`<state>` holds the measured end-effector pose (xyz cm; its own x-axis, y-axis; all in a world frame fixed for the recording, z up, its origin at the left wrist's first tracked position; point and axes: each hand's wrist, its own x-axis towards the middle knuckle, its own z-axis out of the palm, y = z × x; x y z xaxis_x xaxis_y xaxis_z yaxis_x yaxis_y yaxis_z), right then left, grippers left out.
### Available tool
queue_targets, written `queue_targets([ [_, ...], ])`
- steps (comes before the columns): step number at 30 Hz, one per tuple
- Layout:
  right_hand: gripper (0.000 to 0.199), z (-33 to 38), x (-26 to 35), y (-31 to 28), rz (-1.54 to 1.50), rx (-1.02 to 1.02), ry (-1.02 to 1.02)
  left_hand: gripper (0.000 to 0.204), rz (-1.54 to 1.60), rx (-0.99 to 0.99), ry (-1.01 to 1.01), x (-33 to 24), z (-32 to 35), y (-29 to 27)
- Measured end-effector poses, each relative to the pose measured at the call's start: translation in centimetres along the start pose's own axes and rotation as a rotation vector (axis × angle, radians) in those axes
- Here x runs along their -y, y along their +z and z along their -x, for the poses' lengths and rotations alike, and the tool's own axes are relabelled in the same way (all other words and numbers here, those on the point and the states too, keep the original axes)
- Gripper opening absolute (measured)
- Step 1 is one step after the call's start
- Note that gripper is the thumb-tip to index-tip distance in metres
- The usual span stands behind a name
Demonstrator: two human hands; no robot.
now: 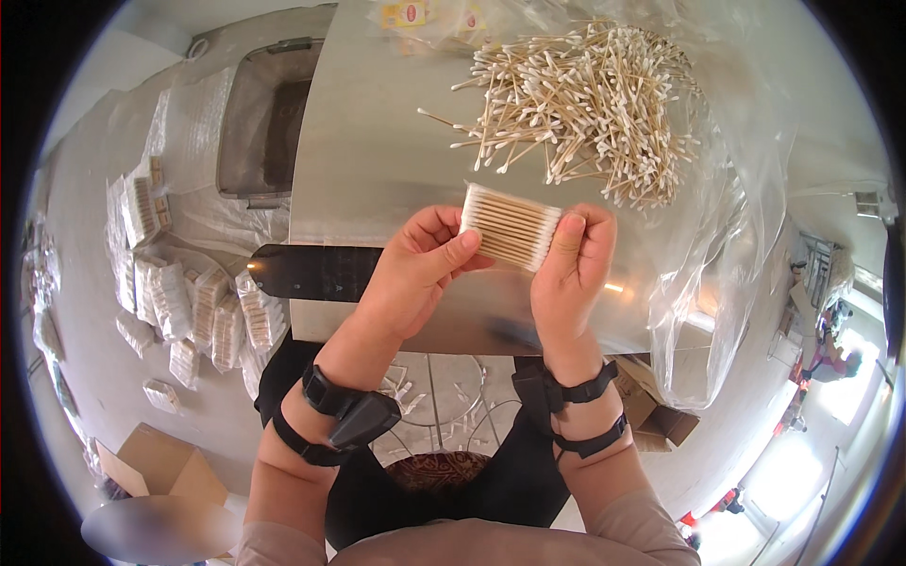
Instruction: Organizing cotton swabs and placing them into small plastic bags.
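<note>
Light, loose bundle of cotton swabs (511,224), easily scattered.
Pinched at both ends by left hand (415,274) and right hand (574,266), fingers clamped on it above counter (377,160).

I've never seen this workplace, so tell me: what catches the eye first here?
A neat bundle of cotton swabs held between the left hand and right hand, mid-frame over a shiny metal table. Behind it sprawls a loose swab pile; packed swab bags lie on the floor at left.

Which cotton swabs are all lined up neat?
The swab bundle held between both hands. The swab pile behind lies loose and criss-crossed.
</note>
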<state>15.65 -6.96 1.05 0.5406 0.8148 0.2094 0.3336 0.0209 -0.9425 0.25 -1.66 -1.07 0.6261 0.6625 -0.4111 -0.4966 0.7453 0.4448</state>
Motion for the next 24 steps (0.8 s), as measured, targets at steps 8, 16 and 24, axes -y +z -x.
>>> queue_targets([
  [8, 0.017, 1.0, 0.2, 2.2, 0.067, -0.086, -0.021, 0.029, -0.02, -0.04, 0.078, 0.9, 0.5, 1.4],
  [16, 0.022, 2.1, -0.3, 3.8, -0.231, -0.044, 0.18, 0.037, -0.04, -0.062, 0.153, 0.6, 0.9, 2.7],
  [24, 0.025, 1.7, 0.7, 4.5, -0.37, -0.036, 0.24, 0.034, -0.163, -0.055, 0.18, 0.1, 1.3, 2.6],
])
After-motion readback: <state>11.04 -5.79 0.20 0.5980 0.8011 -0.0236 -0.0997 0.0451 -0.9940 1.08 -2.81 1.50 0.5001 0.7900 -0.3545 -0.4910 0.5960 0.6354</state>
